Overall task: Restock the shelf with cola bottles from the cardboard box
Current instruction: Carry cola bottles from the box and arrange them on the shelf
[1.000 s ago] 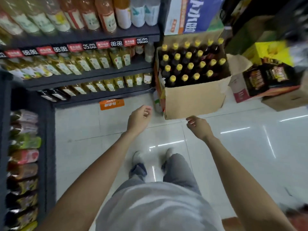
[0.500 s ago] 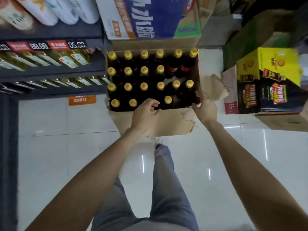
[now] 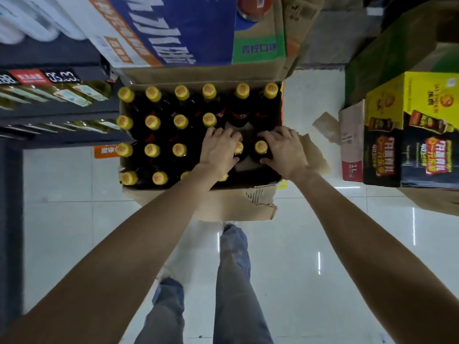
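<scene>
An open cardboard box [image 3: 231, 207] stands on the floor in front of me, filled with several dark cola bottles [image 3: 152, 121] with yellow caps. Both hands are inside its right half. My left hand [image 3: 219, 151] curls round the neck of one bottle whose cap [image 3: 239, 147] shows past its fingers. My right hand [image 3: 283, 151] grips the neighbouring bottle, with its yellow cap [image 3: 260, 147] showing beside the thumb. The dark shelf [image 3: 57, 112] with bottles of yellow drink is at the left.
A blue-and-white carton [image 3: 169, 28] lies behind the box. At the right stand a yellow-and-black printed carton [image 3: 412, 135] and a green box [image 3: 387, 53]. My legs and the glossy white tile floor [image 3: 310, 256] are below.
I have leaned in over the box. Both hands went from its near edge down among the bottles, and each has closed round a bottle neck.
</scene>
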Motion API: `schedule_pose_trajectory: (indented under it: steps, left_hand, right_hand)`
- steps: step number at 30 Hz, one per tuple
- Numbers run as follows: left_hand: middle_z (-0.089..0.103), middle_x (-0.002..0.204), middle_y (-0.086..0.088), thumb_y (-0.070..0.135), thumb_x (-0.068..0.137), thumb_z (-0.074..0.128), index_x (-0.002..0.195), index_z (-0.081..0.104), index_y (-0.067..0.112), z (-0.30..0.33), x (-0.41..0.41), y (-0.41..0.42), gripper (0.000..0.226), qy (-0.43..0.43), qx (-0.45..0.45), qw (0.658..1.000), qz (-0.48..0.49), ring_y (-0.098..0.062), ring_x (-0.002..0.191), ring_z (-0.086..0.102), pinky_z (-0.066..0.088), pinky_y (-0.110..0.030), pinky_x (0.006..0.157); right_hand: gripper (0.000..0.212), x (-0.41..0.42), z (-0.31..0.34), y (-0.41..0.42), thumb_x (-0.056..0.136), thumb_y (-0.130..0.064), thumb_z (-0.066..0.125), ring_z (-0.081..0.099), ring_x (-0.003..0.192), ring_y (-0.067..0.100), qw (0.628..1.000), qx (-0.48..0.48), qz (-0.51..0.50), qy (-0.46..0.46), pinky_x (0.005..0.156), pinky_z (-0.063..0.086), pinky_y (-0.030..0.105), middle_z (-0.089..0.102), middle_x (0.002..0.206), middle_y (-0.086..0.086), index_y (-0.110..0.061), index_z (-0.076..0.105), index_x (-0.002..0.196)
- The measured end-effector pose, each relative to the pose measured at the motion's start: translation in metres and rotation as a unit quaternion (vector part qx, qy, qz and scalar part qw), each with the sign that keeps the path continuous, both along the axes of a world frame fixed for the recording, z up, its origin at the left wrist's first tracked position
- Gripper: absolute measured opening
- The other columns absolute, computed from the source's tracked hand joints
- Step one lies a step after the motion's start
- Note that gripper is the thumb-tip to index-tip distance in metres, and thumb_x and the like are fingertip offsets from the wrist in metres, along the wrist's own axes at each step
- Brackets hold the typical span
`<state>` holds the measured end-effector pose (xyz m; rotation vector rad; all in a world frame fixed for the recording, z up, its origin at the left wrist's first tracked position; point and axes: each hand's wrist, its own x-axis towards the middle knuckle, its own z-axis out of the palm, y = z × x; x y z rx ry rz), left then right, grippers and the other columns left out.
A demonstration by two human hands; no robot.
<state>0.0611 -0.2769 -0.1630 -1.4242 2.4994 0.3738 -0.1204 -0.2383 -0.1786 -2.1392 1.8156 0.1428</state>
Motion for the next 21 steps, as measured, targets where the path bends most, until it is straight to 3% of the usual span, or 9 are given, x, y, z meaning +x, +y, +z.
schedule_pose_trajectory:
  steps: [4, 6, 10, 13, 16, 19, 21]
  left_hand:
    - [0.059, 0.121, 0.001, 0.047, 0.074, 0.074, 0.122, 0.052, 0.024, -0.012, -0.001, -0.006, 0.058, -0.018, 0.018, 0.999, 0.03, -0.022, 0.113, 0.052, 0.033, -0.035, 0.098]
    - [0.062, 0.119, 0.001, 0.053, 0.069, 0.075, 0.125, 0.052, 0.025, -0.014, 0.001, -0.009, 0.066, -0.022, 0.024, 0.998, 0.052, -0.021, 0.113, 0.053, 0.035, -0.035, 0.097]
    - [0.063, 0.123, 0.002, 0.057, 0.069, 0.074, 0.132, 0.049, 0.028, -0.018, 0.002, -0.006, 0.075, -0.033, 0.036, 0.998, 0.047, -0.021, 0.118, 0.05, 0.033, -0.037, 0.099]
    - [0.063, 0.123, 0.004, 0.058, 0.071, 0.072, 0.132, 0.051, 0.03, -0.017, -0.001, -0.006, 0.07, -0.032, 0.028, 0.998, 0.051, -0.02, 0.119, 0.048, 0.03, -0.038, 0.099]
    - [0.065, 0.12, 0.004, 0.057, 0.073, 0.07, 0.13, 0.054, 0.03, -0.015, -0.001, -0.006, 0.065, 0.004, 0.008, 0.998, 0.064, -0.018, 0.12, 0.047, 0.029, -0.035, 0.099]
    - [0.066, 0.12, 0.002, 0.054, 0.074, 0.071, 0.129, 0.056, 0.026, -0.004, 0.007, -0.001, 0.064, 0.075, -0.005, 0.994, 0.076, -0.017, 0.121, 0.049, 0.031, -0.033, 0.096]
    - [0.067, 0.118, -0.002, 0.052, 0.071, 0.075, 0.125, 0.061, 0.021, 0.016, 0.016, 0.004, 0.063, 0.146, -0.028, 0.985, 0.082, -0.018, 0.118, 0.055, 0.036, -0.033, 0.093]
  right_hand:
    - [0.075, -0.003, -0.003, 0.0, 0.078, -0.049, 0.068, 0.026, 0.132, 0.027, 0.996, 0.055, 0.01, 0.063, 0.103, 0.021, 0.038, 0.045, 0.14, 0.002, -0.026, 0.033, 0.141]
    - [0.077, -0.002, -0.009, 0.0, 0.075, -0.053, 0.069, 0.024, 0.134, 0.028, 0.997, 0.055, -0.006, 0.051, 0.103, 0.022, 0.041, 0.045, 0.14, 0.001, -0.031, 0.034, 0.14]
    - [0.073, -0.001, -0.016, 0.004, 0.06, -0.044, 0.083, 0.04, 0.124, 0.027, 1.0, -0.006, -0.02, -0.006, 0.092, 0.02, 0.04, 0.065, 0.115, 0.002, -0.02, 0.056, 0.124]
    - [0.07, -0.001, -0.004, 0.006, 0.051, -0.042, 0.086, 0.052, 0.107, 0.03, 0.991, -0.097, -0.073, -0.062, 0.083, 0.025, 0.036, 0.067, 0.098, 0.009, -0.011, 0.063, 0.108]
    - [0.065, 0.002, 0.027, 0.012, 0.059, -0.044, 0.08, 0.052, 0.098, 0.029, 0.959, -0.153, -0.171, -0.166, 0.082, 0.033, 0.032, 0.059, 0.1, 0.012, -0.005, 0.058, 0.106]
    - [0.065, 0.005, 0.073, 0.021, 0.062, -0.03, 0.082, 0.044, 0.095, 0.011, 0.901, -0.147, -0.266, -0.31, 0.081, 0.039, 0.012, 0.05, 0.105, 0.015, 0.0, 0.051, 0.11]
    - [0.065, 0.004, 0.101, 0.026, 0.063, -0.025, 0.083, 0.049, 0.099, 0.014, 0.864, -0.149, -0.307, -0.369, 0.085, 0.044, 0.016, 0.049, 0.108, 0.015, 0.0, 0.049, 0.113]
